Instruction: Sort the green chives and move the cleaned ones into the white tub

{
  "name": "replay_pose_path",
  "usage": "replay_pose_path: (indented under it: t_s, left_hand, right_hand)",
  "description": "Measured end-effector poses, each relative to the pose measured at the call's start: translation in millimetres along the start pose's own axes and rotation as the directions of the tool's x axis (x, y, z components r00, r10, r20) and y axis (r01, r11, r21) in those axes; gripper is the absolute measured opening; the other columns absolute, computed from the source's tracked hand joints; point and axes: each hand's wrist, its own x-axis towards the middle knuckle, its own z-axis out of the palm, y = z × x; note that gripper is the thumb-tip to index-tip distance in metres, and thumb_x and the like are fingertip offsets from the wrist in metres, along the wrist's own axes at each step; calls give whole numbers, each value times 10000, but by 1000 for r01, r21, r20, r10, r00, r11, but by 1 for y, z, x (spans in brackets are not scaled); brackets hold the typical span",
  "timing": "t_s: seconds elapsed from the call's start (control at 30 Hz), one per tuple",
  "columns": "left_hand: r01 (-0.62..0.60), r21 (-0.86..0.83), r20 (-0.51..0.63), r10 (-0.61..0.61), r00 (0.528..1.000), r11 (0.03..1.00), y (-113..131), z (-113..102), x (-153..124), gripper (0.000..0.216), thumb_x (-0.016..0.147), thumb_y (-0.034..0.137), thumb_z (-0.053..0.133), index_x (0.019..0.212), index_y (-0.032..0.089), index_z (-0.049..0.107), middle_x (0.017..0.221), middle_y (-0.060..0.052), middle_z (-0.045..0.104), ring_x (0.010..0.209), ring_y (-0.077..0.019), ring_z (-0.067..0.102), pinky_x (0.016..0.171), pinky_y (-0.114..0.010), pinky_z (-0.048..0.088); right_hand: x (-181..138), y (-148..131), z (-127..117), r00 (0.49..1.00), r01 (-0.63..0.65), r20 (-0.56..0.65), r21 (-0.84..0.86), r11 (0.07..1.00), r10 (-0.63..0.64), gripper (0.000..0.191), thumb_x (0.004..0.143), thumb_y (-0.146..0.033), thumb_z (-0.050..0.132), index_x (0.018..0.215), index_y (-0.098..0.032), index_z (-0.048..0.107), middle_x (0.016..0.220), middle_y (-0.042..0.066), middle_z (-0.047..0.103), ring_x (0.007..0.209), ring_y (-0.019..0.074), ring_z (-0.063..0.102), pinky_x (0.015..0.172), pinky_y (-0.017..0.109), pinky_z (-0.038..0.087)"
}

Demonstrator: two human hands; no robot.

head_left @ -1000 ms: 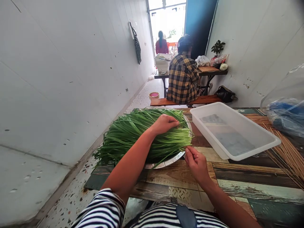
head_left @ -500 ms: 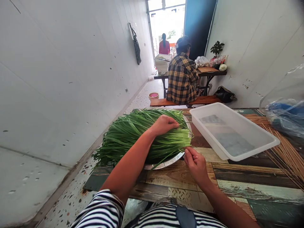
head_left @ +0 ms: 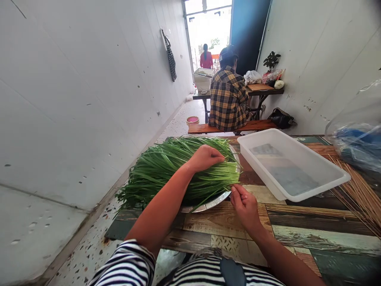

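A thick pile of long green chives (head_left: pixel 160 167) lies across a round metal tray (head_left: pixel 216 201) at the near left of the patterned wooden table (head_left: pixel 297 226). My left hand (head_left: pixel 205 157) rests on top of the pile, fingers curled down onto the stalks. My right hand (head_left: pixel 244 206) sits at the tray's right rim, thumb and fingers pinched on the cut ends of a few chive stalks.
A white plastic tub (head_left: pixel 290 165) with a little water stands right of the tray. Bamboo skewers (head_left: pixel 361 194) and a clear bag (head_left: pixel 357 139) lie at the far right. A person in a plaid shirt (head_left: pixel 228 99) sits on a bench (head_left: pixel 235 126) ahead; the white wall (head_left: pixel 74 99) runs along the left.
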Motion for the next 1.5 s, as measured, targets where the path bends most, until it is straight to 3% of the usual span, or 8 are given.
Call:
replay_pose_path:
  t_s: [0.3, 0.57, 0.9, 1.0, 1.1, 1.27, 1.37, 1.5]
  left_hand:
    - [-57, -59, 197, 67, 978, 997, 8, -16, -7, 268, 784, 316, 554, 928, 167, 725, 952, -27, 714, 867, -160, 631, 790, -235, 470]
    - [170, -223, 64, -159, 985, 960, -3, -5, -2, 290, 708, 376, 638, 885, 168, 733, 857, -28, 723, 787, -156, 635, 742, -250, 495]
    - [110, -86, 177, -93, 980, 990, 6, -9, -1, 284, 682, 374, 641, 811, 139, 736, 793, -25, 718, 765, -158, 630, 716, -239, 485]
    - [125, -38, 79, -121, 989, 991, 19, -15, -9, 364, 732, 434, 574, 909, 151, 720, 890, -28, 716, 869, -184, 633, 796, -267, 486]
    - [66, 134, -22, -63, 998, 989, 29, -21, -31, 565, 715, 513, 576, 1176, 186, 597, 1147, -58, 639, 1075, -230, 568, 940, -339, 432]
    - [0, 482, -148, 81, 986, 876, 23, -1, -70, 1055, 562, 615, 669, 1415, 156, 249, 1431, -131, 346, 1340, -295, 271, 1128, -472, 119]
    - [120, 570, -348, 107, 931, 813, 26, 14, -82, 1078, 617, 647, 605, 1430, 101, 152, 1440, -182, 304, 1366, -313, 193, 1122, -522, 22]
    - [189, 566, -576, 221, 787, 802, 44, 28, -100, 910, 741, 567, 528, 1414, 74, 166, 1446, -204, 275, 1376, -327, 145, 1121, -532, 97]
  right_hand:
    - [-2, 0, 0, 1000, 26, -10, -34, 999, -26, 277, 896, -373, 413, 736, -175, 525, 525, -48, 350, 460, 103, 323, 435, 226, 257]
    - [0, 0, -2, 999, 48, -11, -48, 998, -48, 268, 890, -353, 425, 790, -159, 581, 547, -26, 406, 481, 111, 357, 443, 222, 279]
    - [-1, -2, -4, 995, 101, -11, -153, 983, -104, 296, 897, -354, 412, 696, -173, 532, 524, -29, 417, 467, 110, 370, 450, 223, 298]
    - [3, -7, -8, 993, 115, -17, -161, 980, -119, 299, 892, -359, 421, 734, -161, 580, 530, -21, 469, 473, 115, 413, 466, 220, 332]
    - [8, -13, -11, 990, 132, -21, -174, 976, -138, 299, 892, -353, 420, 814, -148, 623, 554, -9, 520, 491, 121, 450, 472, 219, 349]
    - [10, -33, -11, 984, 165, -33, -187, 969, -174, 272, 879, -344, 439, 830, -150, 623, 551, -11, 514, 482, 119, 437, 459, 224, 335]
    - [15, -62, -7, 970, 232, -22, -199, 952, -241, 248, 863, -331, 447, 733, -171, 584, 498, -29, 453, 460, 117, 404, 447, 230, 320]
    - [37, -112, -3, 934, 345, 4, -276, 897, -358, 258, 817, -265, 455, 575, -186, 500, 453, -45, 387, 451, 103, 362, 452, 230, 294]
